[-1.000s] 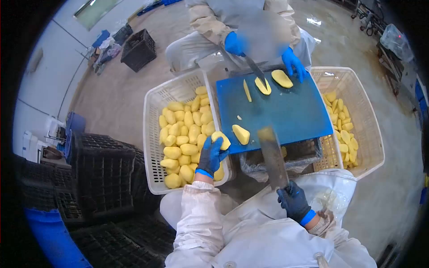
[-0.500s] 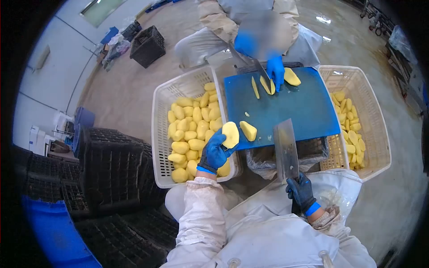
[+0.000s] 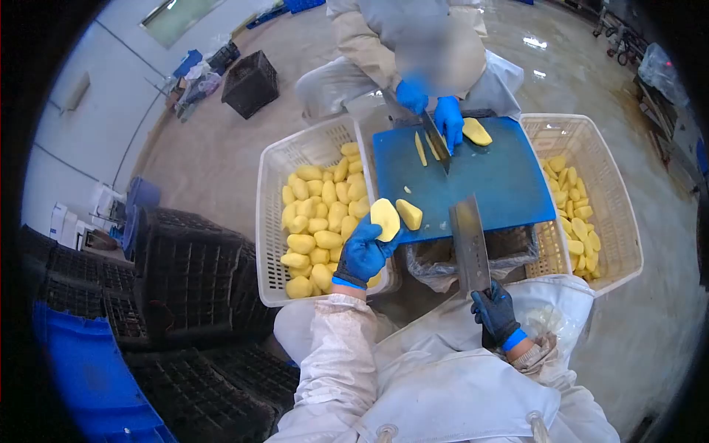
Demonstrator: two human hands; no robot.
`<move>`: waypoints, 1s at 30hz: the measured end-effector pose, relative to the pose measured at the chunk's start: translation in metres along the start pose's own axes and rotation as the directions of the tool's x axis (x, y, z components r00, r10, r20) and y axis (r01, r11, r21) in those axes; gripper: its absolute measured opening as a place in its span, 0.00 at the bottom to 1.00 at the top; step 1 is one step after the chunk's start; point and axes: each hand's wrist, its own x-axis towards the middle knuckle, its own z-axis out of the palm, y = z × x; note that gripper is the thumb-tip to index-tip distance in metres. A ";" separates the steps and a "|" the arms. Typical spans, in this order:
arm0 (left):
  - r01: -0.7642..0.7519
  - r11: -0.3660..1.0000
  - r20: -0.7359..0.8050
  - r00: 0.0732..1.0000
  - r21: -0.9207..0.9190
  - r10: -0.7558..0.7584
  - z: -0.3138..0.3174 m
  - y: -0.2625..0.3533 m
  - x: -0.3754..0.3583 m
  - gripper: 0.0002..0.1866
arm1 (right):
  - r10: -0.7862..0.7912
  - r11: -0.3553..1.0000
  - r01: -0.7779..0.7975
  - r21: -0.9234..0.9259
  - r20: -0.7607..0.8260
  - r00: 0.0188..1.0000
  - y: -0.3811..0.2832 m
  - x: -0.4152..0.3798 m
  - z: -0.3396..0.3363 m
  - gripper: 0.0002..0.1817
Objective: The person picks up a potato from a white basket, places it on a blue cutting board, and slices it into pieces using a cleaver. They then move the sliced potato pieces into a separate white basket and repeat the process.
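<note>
My left hand [image 3: 362, 255], in a blue glove, holds a peeled potato half [image 3: 384, 219] at the near left edge of the blue cutting board [image 3: 480, 181]. Another potato piece [image 3: 409, 214] lies on the board right beside it. My right hand [image 3: 495, 311], in a dark glove, grips the handle of a wide cleaver [image 3: 470, 244] whose blade points away over the board's near edge. Across the board a co-worker's blue-gloved hands [image 3: 436, 107] slice a potato with a knife [image 3: 436, 136].
A white basket [image 3: 273, 221] of whole peeled potatoes stands left of the board. Another white basket [image 3: 605, 184] with cut pieces stands at the right. Under the board sits a bag-lined bin [image 3: 517, 247]. Black crates [image 3: 185, 273] stack at my left, one more [image 3: 251, 83] farther off.
My left hand has lifted a potato from the basket and turned it, cut face up, at the board's edge. The cleaver stayed near the board's front. The co-worker keeps slicing.
</note>
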 end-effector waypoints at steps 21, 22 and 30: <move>0.113 0.981 0.098 0.990 -0.160 -0.098 0.050 -0.069 0.043 0.18 | 0.024 0.998 -0.033 0.054 0.166 0.986 -0.043 -0.076 -0.031 0.12; 0.065 0.996 0.112 0.992 -0.066 -0.057 0.051 -0.070 0.044 0.18 | 0.032 0.998 -0.040 0.042 0.183 0.983 -0.040 -0.075 -0.033 0.13; 0.080 0.980 0.020 0.997 -0.183 -0.078 0.055 -0.070 0.043 0.20 | 0.060 0.998 -0.065 0.019 0.191 0.980 -0.053 -0.078 -0.034 0.12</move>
